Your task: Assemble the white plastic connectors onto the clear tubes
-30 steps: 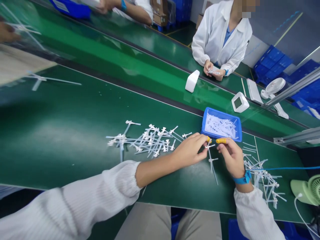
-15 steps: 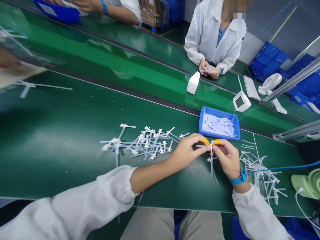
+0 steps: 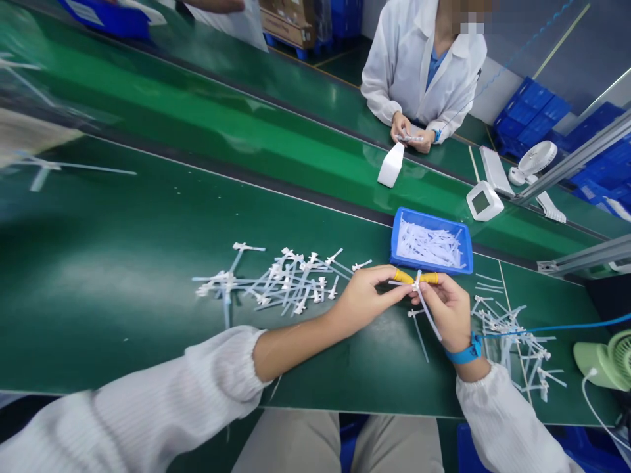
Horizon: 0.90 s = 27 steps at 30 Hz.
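Observation:
My left hand (image 3: 365, 299) and my right hand (image 3: 447, 310) meet just in front of a blue tray (image 3: 432, 267), each with a yellow cot on a fingertip. Both pinch one small white plastic part (image 3: 419, 287) between them; its thin stem slants down across my right palm. A second white part (image 3: 418, 326) lies on the green table (image 3: 148, 263) under the hands. To the left spreads a pile of white parts (image 3: 279, 284). Another heap of white parts (image 3: 517, 341) lies right of my right wrist, which wears a blue strap.
The blue tray holds several thin white strips. Across the conveyor belt (image 3: 246, 125) a person in a white coat (image 3: 424, 59) handles a small piece. A white box (image 3: 391, 165), a small white device (image 3: 484, 200), a white fan (image 3: 535, 161) and a green fan (image 3: 611, 358) stand about.
My hands have come together and both now pinch the white part; its stem has swung from hanging straight down to slanting over my right palm. The view has shifted slightly.

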Tool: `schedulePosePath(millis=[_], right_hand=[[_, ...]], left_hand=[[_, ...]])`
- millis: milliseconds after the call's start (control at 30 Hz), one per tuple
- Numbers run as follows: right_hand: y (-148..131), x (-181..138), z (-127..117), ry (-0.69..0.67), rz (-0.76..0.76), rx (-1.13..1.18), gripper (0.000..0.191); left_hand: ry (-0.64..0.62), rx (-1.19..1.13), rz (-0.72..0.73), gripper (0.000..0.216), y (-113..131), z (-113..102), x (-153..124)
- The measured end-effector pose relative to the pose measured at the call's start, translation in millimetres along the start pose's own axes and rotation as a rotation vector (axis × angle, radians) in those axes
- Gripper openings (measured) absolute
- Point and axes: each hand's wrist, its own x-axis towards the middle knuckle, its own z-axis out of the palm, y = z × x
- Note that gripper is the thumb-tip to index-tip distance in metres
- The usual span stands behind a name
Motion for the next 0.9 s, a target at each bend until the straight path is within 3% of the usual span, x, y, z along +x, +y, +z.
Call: schedulePosePath(millis=[233, 433, 733, 900], right_hand=[[-0.3, -2.4, 1.2, -0.028, -0.008, 0.009, 0.033], [-3.2, 0.3, -2.0, -0.07, 0.011, -0.013, 0.031], [-8.6, 1.0, -1.7, -0.099, -0.061, -0.063, 0.027], [-5.1, 2.4, -2.1, -0.107, -0.004, -0.028, 0.03]], left_hand=[[0.021, 0.059, -0.006, 0.008, 1.6, -1.2, -0.5], [-0.004, -0.026, -0.027, 0.009, -0.2, -1.8, 0.0], [0.007, 0.026, -0.043, 0.011, -5.7, -0.6, -3.5], [-0.012, 0.051, -0.016, 0.014, -3.6, -2.2, -2.7]])
